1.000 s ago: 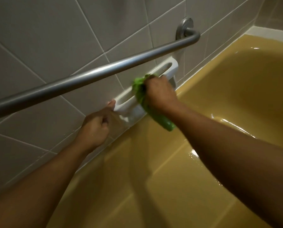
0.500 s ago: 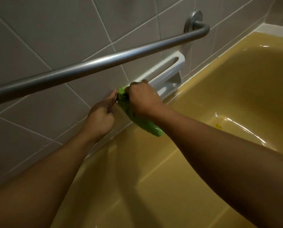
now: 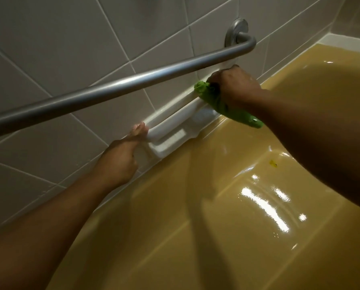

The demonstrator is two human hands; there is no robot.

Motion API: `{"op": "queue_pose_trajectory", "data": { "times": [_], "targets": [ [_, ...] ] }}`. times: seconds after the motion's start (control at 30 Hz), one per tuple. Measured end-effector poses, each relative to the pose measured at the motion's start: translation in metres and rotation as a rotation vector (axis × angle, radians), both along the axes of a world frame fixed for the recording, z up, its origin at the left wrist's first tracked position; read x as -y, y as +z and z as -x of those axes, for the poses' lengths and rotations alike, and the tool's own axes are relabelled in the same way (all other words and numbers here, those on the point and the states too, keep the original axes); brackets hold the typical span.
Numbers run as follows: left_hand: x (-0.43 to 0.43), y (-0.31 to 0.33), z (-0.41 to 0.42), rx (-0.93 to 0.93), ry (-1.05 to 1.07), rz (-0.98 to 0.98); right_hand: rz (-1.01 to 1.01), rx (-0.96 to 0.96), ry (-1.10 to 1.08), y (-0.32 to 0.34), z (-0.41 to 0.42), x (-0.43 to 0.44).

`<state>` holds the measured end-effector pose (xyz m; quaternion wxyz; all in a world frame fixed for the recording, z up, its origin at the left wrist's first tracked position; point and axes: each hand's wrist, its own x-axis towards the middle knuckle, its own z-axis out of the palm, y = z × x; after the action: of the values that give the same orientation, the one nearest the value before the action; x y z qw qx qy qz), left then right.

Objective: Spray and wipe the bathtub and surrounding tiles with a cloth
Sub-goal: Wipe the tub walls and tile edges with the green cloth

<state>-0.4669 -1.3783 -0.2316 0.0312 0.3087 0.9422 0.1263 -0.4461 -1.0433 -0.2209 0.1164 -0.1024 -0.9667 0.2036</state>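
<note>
A mustard-yellow bathtub [image 3: 227, 206] fills the lower right, wet and shiny. Grey wall tiles [image 3: 60, 49] rise behind it. A white ceramic soap holder with a grab bar [image 3: 170, 126] is set in the wall just above the tub rim. My right hand [image 3: 235, 84] grips a bunched green cloth [image 3: 223, 103] and presses it against the right end of that white bar. My left hand [image 3: 120, 160] holds the left end of the holder, thumb on top and fingers curled under it. No spray bottle is in view.
A long brushed-metal grab rail [image 3: 116, 84] runs diagonally across the tiles above both hands, fixed at a round flange [image 3: 235, 31]. A small yellow speck [image 3: 272, 163] lies on the tub floor. The tub's white far rim [image 3: 346, 41] shows at top right.
My right hand slid the green cloth along the white bar from its left end to its right end. My left hand stayed at the holder's left end.
</note>
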Motion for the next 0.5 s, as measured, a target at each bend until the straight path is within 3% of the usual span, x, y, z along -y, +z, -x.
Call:
{"op": "queue_pose_trajectory", "data": {
  "times": [0.2,0.33,0.5],
  "targets": [
    [0.004,0.002,0.007,0.051,-0.023,-0.015,-0.002,0.129,0.005,0.003,0.018,0.015],
    [0.0,0.004,0.003,0.091,0.075,-0.097,0.059,0.14,0.143,0.003,0.013,0.067],
    [-0.012,0.012,0.005,0.454,0.237,-0.444,0.104,-0.072,0.295,-0.009,-0.008,0.15]
  ]
}}
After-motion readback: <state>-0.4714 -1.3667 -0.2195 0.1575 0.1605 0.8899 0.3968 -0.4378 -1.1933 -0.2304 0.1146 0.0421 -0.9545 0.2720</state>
